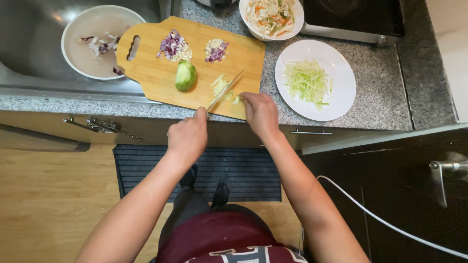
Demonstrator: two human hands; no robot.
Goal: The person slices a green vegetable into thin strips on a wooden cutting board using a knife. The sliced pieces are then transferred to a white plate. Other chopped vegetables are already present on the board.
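Note:
My left hand (188, 136) grips the handle of a knife (225, 90), whose blade slants up across the near right corner of a wooden cutting board (161, 78). My right hand (261, 113) presses down on pale green vegetable slices (222, 87) right beside the blade. A green vegetable half (185, 75) rests in the middle of the board. Two small piles lie at the board's far side: chopped red onion (173, 47) and minced garlic with onion (215, 50).
A white plate (341, 95) with green shreds (307, 83) sits right of the board. A white bowl (297, 22) of mixed shredded vegetables stands behind it. A white bowl (78, 48) with onion scraps sits in the sink (29, 44). A stove (356, 17) is at far right.

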